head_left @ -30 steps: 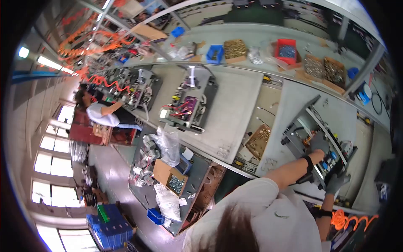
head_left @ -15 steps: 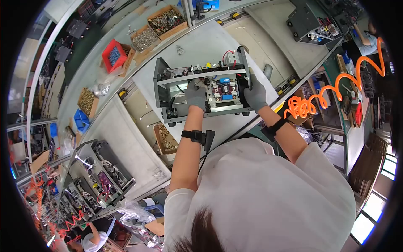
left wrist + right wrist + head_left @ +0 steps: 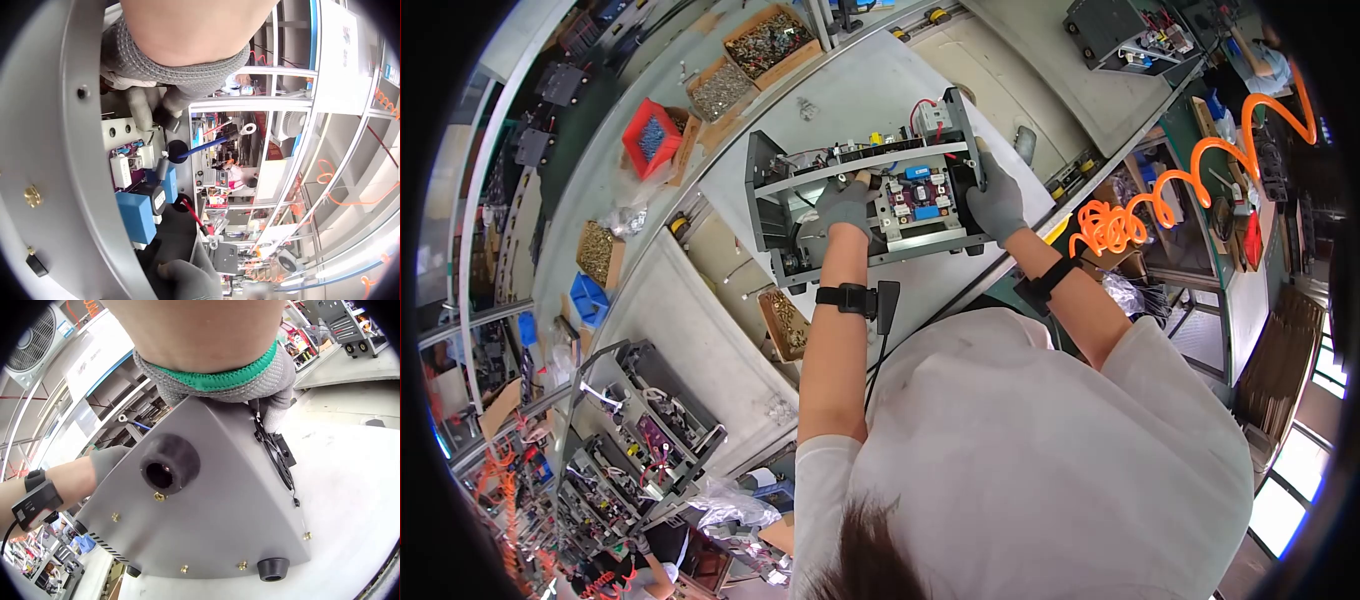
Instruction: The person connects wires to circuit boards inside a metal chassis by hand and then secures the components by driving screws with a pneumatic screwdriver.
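Observation:
An open grey metal chassis (image 3: pixel 880 254) with circuit boards inside lies on a pale board, its underside with black rubber feet (image 3: pixel 273 569) turned toward the wearer. My gloved left hand (image 3: pixel 845 208) reaches into its open middle, beside the purple circuit board (image 3: pixel 917 192) with blue blocks (image 3: pixel 136 217). Its fingertips are by a small black part; whether they grip it I cannot tell. Blue and red wires (image 3: pixel 206 147) with ring ends come through round holes near those fingers. My gloved right hand (image 3: pixel 997 205) grips the right end panel, near a round black grille (image 3: pixel 275 456).
A red bin (image 3: pixel 652 142) and cardboard boxes of small hardware (image 3: pixel 768 42) line the shelf behind. Another box of brass parts (image 3: pixel 785 325) sits left of the work. Other part-built chassis (image 3: pixel 650 430) stand lower left. An orange coiled hose (image 3: pixel 1120 225) hangs at right.
The head view has swung round strongly, then shifted slightly. My left hand stays inside the chassis and my right hand stays at its end panel.

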Available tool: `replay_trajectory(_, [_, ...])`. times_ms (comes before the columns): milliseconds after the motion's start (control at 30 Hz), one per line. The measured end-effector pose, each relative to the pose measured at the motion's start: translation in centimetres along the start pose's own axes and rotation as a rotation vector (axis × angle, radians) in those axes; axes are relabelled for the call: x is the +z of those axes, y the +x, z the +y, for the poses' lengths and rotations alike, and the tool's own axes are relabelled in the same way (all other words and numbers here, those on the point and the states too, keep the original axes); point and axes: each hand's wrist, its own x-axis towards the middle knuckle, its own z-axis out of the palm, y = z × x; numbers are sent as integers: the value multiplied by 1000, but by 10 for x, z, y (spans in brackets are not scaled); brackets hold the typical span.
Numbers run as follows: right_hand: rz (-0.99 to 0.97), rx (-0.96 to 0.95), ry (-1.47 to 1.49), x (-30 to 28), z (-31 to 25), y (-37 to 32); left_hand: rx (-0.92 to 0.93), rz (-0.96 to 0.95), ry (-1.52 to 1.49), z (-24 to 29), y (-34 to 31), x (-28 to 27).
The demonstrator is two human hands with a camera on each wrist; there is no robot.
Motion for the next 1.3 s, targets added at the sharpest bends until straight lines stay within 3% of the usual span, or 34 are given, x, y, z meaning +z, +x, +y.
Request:
replay_trajectory(67, [-2, 5, 7, -1, -1, 0, 10, 36, -23, 7, -14, 5])
replay_trajectory(133, [-62, 35, 1, -3, 1, 1, 158, 140, 302, 7, -19, 5])
replay_trajectory(333, [30, -8, 75, -2, -1, 0, 272, 273, 603, 10, -41, 8])
replay_trajectory(467, [4, -15, 85, -4, -4, -2, 288, 262, 609, 13, -36, 13])
replay_trajectory(533, [-56, 47, 12, -4, -3, -1, 339, 374, 682, 16, -35, 20])
replay_trajectory(733, [-22, 4, 7, 1, 3, 0, 281, 378, 620, 16, -35, 28])
replay_trajectory(833, [-36, 1, -17, -2, 0, -1, 425, 462, 598, 8, -30, 34])
replay_trajectory(1067, [-48, -2, -40, 0, 2, 2, 394, 352, 674, 22, -50, 26])
replay_trajectory(1133, [-64, 25, -32, -1, 0, 1, 253, 346, 778, 30, -56, 29])
replay_trajectory(1267, [-24, -12, -20, 1, 3, 1, 340, 458, 639, 0, -35, 35])
replay_trajectory(1300, [-22, -10, -40, 2, 4, 3, 402, 330, 526, -7, -33, 35])
